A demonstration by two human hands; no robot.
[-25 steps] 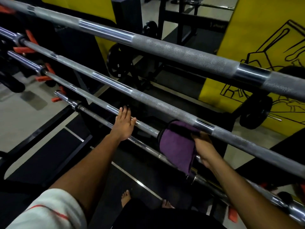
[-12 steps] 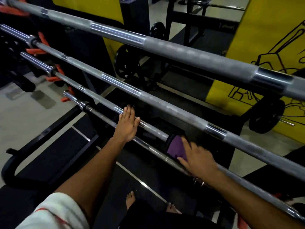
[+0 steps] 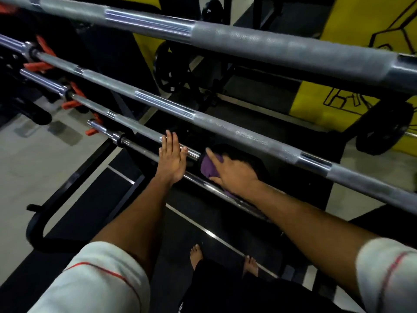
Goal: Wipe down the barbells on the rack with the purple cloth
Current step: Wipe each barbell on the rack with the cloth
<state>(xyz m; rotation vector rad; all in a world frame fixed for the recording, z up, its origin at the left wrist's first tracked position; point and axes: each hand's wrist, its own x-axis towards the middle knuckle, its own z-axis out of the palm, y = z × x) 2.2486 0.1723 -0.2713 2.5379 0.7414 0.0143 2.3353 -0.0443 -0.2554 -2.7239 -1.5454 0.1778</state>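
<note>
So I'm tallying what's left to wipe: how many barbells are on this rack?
4 visible: top bar, second bar, third bar under the cloth, lowest bar. More may be out of frame.

The right hand (image 3: 234,175) has slid the purple cloth (image 3: 209,166) leftward along the third barbell (image 3: 135,128), nearing the left hand (image 3: 172,159).
</note>
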